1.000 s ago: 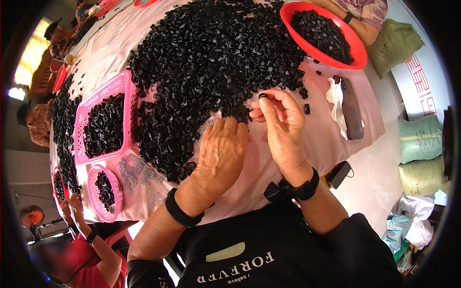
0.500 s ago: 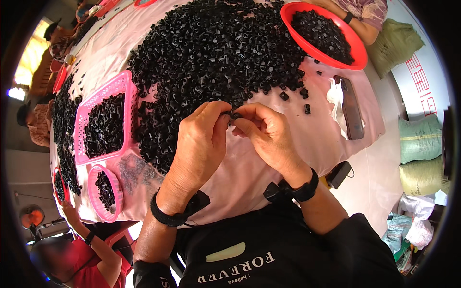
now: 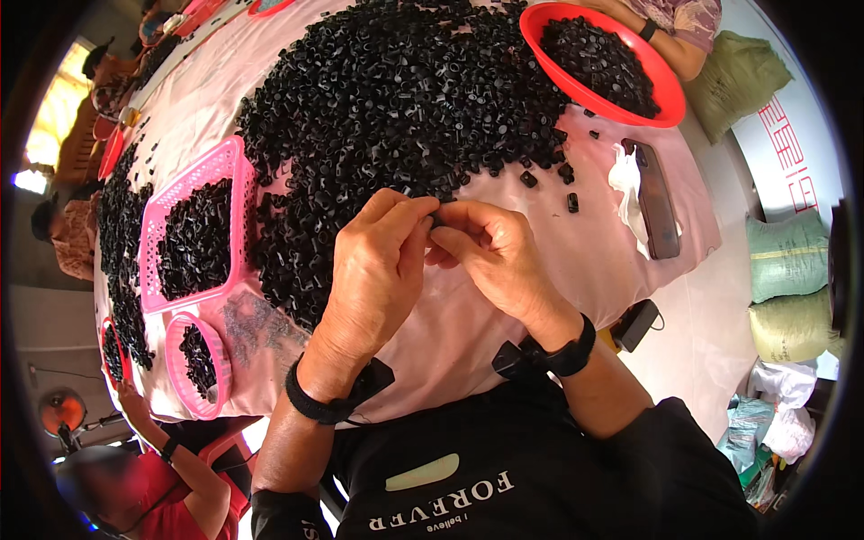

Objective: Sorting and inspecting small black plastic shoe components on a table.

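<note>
Fingertip to fingertip, my left hand [image 3: 378, 261] and my right hand [image 3: 498, 256] meet just in front of a large heap of small black plastic parts [image 3: 396, 108]. Both hands are closed in a pinch on one small black plastic part [image 3: 436, 219], mostly hidden by the fingers. A black band circles each of my wrists. Several loose black parts [image 3: 528, 179] lie to the right, beyond my right hand.
Left of the heap are a pink basket [image 3: 241, 207] and a round pink bowl [image 3: 225, 364], both holding black parts. A red basin [image 3: 679, 99] stands far right, near a phone [image 3: 660, 202] and a white tissue [image 3: 623, 184]. Co-workers sit around the table.
The fingers have closed further over the small black part, so less of it shows. The hands have otherwise stayed in place; the view has shifted slightly.
</note>
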`<control>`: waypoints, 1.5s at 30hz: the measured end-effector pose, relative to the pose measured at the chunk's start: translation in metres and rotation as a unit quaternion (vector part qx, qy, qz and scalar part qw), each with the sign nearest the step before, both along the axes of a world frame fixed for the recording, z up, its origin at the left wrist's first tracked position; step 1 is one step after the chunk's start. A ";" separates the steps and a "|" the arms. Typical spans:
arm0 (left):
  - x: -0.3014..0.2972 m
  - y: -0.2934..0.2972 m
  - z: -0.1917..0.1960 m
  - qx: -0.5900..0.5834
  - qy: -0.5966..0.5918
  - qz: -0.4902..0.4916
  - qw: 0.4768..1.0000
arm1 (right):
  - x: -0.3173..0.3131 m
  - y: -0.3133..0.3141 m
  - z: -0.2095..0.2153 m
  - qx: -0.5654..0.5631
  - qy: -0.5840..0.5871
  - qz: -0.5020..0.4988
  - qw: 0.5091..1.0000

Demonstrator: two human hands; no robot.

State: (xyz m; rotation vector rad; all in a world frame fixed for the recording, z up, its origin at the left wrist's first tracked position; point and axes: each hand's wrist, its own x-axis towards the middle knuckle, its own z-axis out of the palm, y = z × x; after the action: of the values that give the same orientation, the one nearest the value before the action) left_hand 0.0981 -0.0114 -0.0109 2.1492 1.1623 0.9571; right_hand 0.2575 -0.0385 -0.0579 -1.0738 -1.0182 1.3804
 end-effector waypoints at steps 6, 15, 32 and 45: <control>-0.002 0.000 -0.005 0.044 0.029 -0.021 0.998 | 0.005 0.000 0.002 -0.013 0.015 0.026 0.999; -0.002 -0.001 -0.010 0.106 0.082 -0.083 0.987 | 0.011 0.000 0.004 -0.018 0.019 0.041 0.999; -0.005 -0.006 -0.013 0.119 0.112 -0.042 0.986 | 0.006 -0.002 0.003 -0.013 -0.035 0.013 0.999; -0.035 0.018 0.000 0.104 0.122 0.132 0.978 | 0.008 0.001 -0.001 -0.016 0.016 -0.107 0.994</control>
State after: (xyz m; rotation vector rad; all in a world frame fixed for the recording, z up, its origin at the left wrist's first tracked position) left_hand 0.0631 0.0063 -0.0106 2.3713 1.5578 0.9831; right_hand 0.2652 -0.0379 -0.0593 -1.1463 -0.8349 1.2390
